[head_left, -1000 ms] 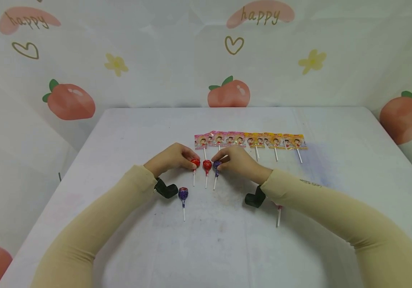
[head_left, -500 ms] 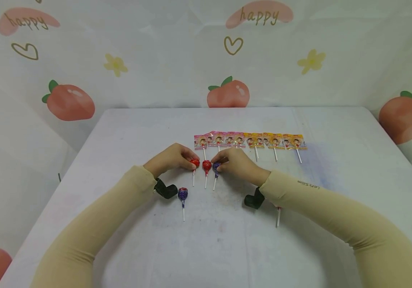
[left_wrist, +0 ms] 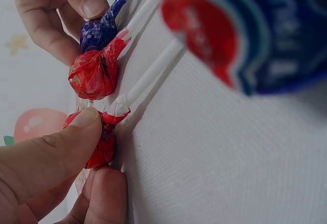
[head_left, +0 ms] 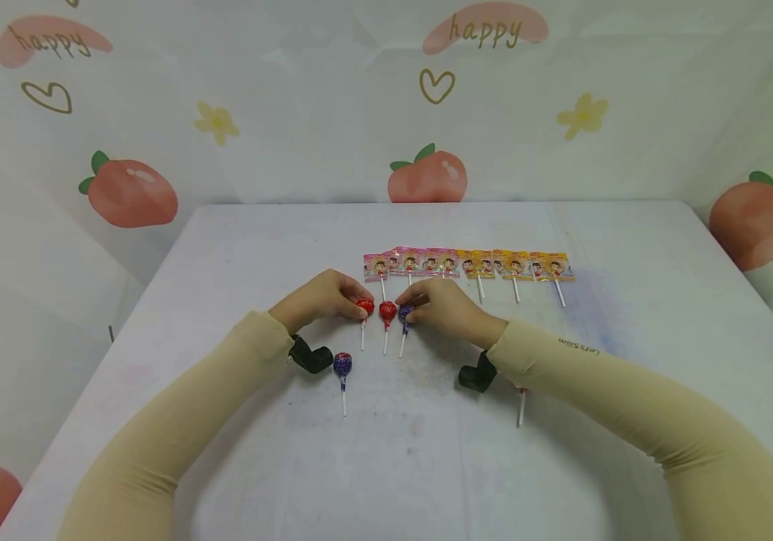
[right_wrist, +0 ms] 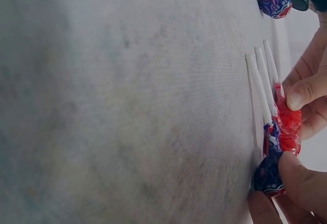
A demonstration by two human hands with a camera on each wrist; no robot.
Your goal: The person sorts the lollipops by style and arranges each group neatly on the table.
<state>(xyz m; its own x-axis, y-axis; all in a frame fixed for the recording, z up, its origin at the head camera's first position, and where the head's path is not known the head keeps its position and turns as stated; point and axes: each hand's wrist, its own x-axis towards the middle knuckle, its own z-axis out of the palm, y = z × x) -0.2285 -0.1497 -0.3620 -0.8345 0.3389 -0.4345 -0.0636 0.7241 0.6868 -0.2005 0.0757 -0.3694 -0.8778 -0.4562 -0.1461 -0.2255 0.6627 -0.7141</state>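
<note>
In the head view, my left hand (head_left: 325, 294) pinches the round head of a red lollipop (head_left: 365, 306) between thumb and fingers. A second red lollipop (head_left: 388, 311) lies just right of it, untouched by the left fingers. My right hand (head_left: 450, 306) pinches a purple lollipop (head_left: 405, 314) by its head at the right end of this short row. All three sticks point toward me. The left wrist view shows the middle red lollipop (left_wrist: 94, 76) close beside the purple one (left_wrist: 99, 32). Another purple lollipop (head_left: 342, 365) lies nearer, below the left hand.
Behind the hands runs a row of flat-wrapped lollipops, pink ones (head_left: 409, 261) on the left and yellow ones (head_left: 512, 263) on the right. A lollipop stick (head_left: 521, 409) pokes out beneath my right forearm, its head mostly hidden. The white table (head_left: 386, 481) meets a printed backdrop.
My right hand and sleeve have turned and lowered very slightly. Both hands keep pinching the same lollipops, which stay practically where they were.
</note>
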